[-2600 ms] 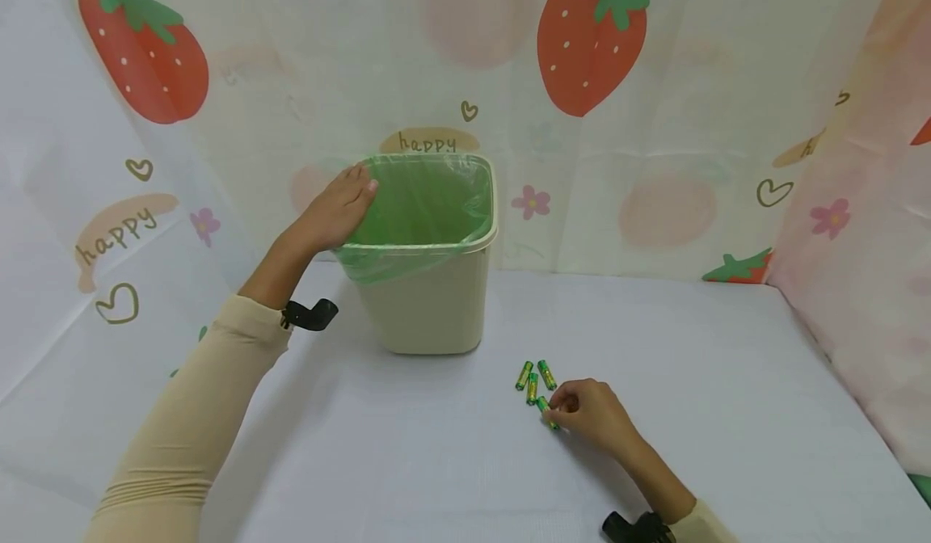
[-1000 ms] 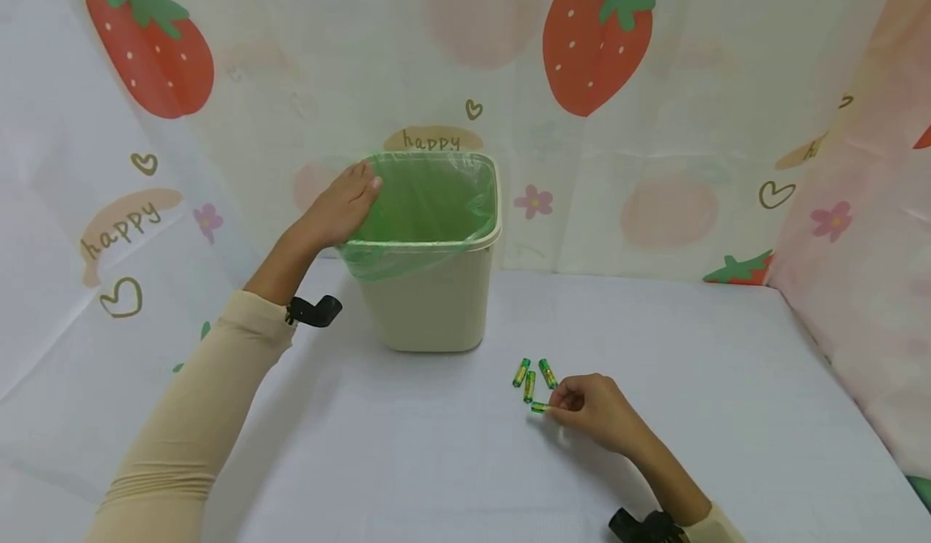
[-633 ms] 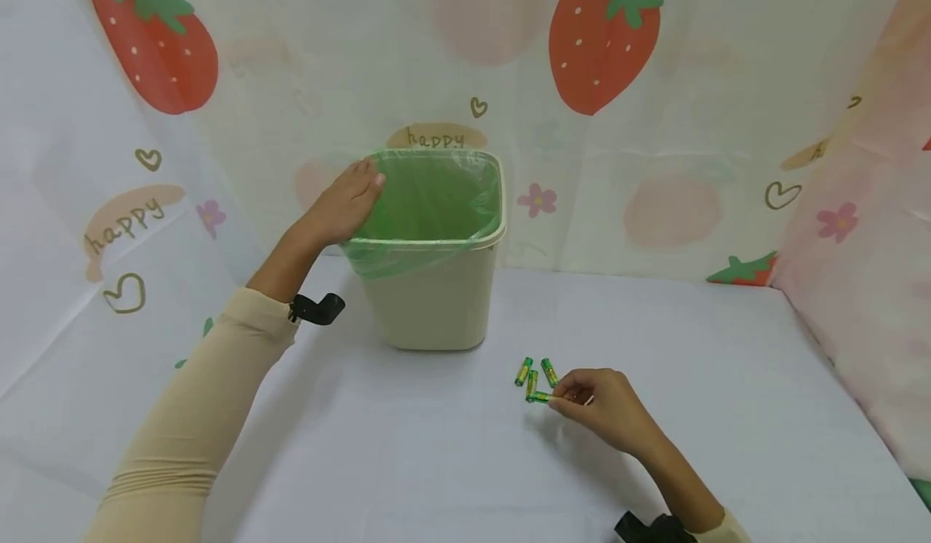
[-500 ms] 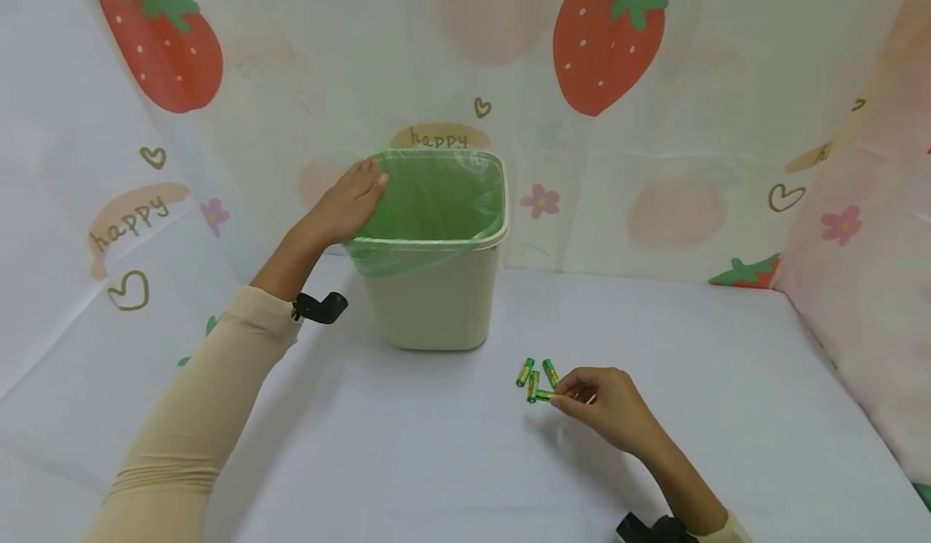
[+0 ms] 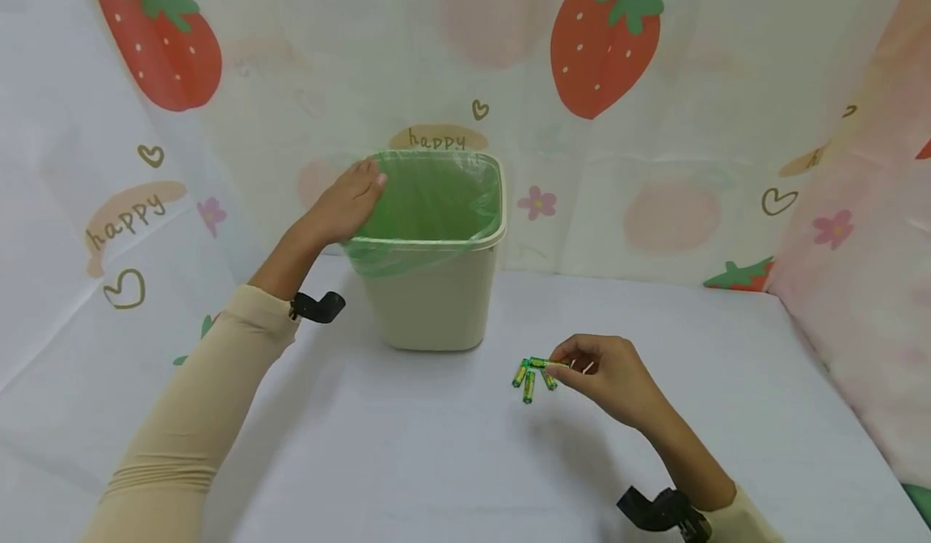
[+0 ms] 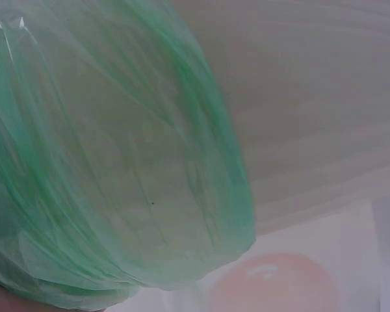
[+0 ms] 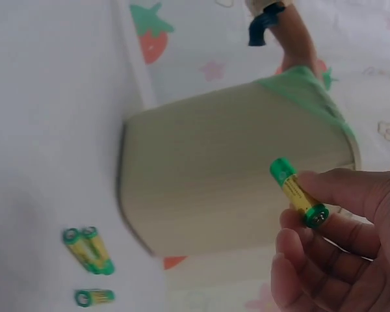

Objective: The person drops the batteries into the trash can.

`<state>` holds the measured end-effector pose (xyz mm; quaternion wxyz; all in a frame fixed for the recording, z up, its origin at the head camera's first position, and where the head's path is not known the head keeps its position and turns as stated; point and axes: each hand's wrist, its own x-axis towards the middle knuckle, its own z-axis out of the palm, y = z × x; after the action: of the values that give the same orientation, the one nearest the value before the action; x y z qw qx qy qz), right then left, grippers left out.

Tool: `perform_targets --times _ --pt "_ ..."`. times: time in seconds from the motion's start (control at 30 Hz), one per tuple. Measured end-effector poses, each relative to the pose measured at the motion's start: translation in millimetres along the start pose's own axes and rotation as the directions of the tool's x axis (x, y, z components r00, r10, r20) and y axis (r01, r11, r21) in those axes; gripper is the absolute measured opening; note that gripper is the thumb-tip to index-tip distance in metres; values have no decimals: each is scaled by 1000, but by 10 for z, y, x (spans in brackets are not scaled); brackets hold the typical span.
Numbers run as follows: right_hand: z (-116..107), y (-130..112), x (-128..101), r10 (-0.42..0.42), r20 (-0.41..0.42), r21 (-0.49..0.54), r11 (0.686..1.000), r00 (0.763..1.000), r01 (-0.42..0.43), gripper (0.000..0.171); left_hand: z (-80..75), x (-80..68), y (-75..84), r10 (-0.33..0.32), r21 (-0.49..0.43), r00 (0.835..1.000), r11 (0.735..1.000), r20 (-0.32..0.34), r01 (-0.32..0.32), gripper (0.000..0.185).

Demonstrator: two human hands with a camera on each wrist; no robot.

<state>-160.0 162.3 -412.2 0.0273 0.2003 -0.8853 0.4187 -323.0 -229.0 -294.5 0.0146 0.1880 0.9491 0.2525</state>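
A beige waste bin [image 5: 436,309] lined with a green plastic bag [image 5: 436,195] stands at the back of the table. My left hand [image 5: 356,191] rests flat on the bin's left rim, fingers fairly straight. The left wrist view is filled by the green bag [image 6: 117,162]. My right hand [image 5: 563,368] pinches one green-and-yellow battery [image 5: 540,362] between thumb and fingers, lifted above the table in front of the bin. In the right wrist view the held battery [image 7: 298,192] sits at my fingertips [image 7: 351,195] before the bin [image 7: 234,175]. Three more batteries [image 5: 528,385] lie on the table just below it.
The table is covered by a white cloth [image 5: 436,462]. Curtains printed with strawberries [image 5: 604,42] close off the back and both sides. In the right wrist view loose batteries [image 7: 91,249] lie near the bin's base.
My right hand has picked one battery out of the group on the table and lifted it up and towards the bin. The left hand stays on the rim.
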Motion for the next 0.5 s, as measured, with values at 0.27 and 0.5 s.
perform_targets --times 0.27,0.5 --pt "-267 -286 165 -90 -3 -68 994 996 90 4 -10 -11 20 -9 -1 1000 1000 5 9 68" --pt "-475 -556 352 -138 8 -98 986 990 138 5 -18 -20 21 -3 0 1000 1000 9 3 69"
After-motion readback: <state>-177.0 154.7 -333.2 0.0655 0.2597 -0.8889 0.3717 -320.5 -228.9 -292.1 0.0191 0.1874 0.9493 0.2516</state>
